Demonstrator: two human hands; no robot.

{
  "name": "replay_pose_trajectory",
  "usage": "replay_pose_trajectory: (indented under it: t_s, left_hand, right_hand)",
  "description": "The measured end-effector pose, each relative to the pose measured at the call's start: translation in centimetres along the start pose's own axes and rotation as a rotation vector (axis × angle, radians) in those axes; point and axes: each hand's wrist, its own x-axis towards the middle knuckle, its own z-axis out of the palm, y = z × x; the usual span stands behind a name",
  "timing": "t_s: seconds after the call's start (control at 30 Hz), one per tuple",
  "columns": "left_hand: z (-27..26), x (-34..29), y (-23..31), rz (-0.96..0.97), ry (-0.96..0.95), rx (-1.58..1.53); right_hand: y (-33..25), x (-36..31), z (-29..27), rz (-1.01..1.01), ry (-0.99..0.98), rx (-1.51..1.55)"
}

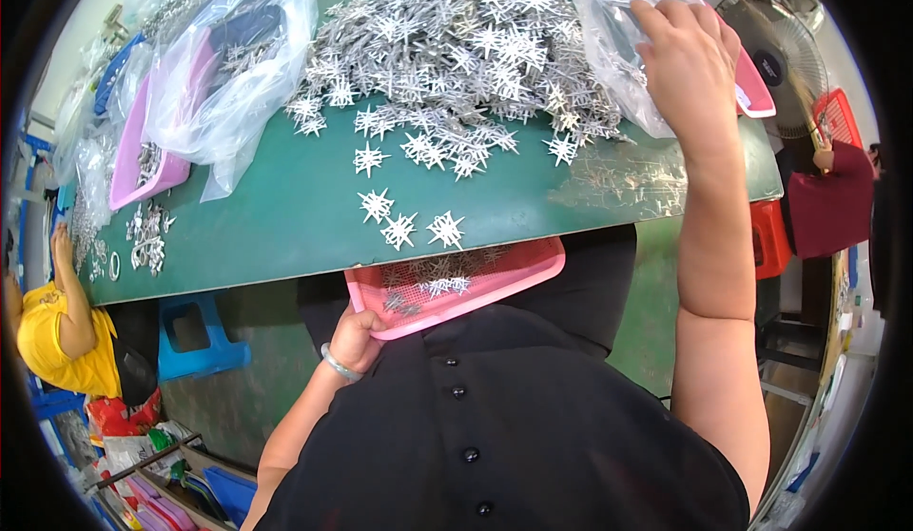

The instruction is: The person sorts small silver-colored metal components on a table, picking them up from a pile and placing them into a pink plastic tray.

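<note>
My left hand [356,343] grips the near-left corner of a pink mesh basket [456,314] at my lap, partly under the table edge. Several silver star-shaped metal pieces [445,286] lie inside it. On the far right, my right hand [687,60] lies over a clear plastic bag [609,41], fingers stretched and slightly apart. Below that bag shows a pink tray [756,84], mostly hidden by the hand. A large heap of silver spiky star pieces [456,46] covers the far middle of the table. A few loose stars [399,231] lie near the front edge.
The green table [276,222] fills the far half. At left stand a pink bin [143,165] under a clear bag [228,84] and small metal parts [147,236]. A person in yellow [67,331] sits left by a blue stool [200,341]. A fan [780,60] stands at right.
</note>
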Motion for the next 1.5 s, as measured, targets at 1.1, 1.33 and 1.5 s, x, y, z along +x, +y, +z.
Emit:
replay_pose_trajectory:
  t_s: [1.1,1.33,1.5]
  left_hand:
    - [-0.4,0.8,-0.1,-0.006,0.027,0.014]
    - [-0.6,0.9,-0.1,-0.001,0.033,0.03]
    - [-0.5,1.0,0.0,-0.014,0.029,0.028]
  right_hand:
    - [-11.9,-9.3,-0.1,-0.048,-0.299,1.11]
    - [-12.2,-8.8,0.0,-0.001,-0.457,1.075]
    - [-12.3,-9.2,0.2,0.026,-0.457,1.112]
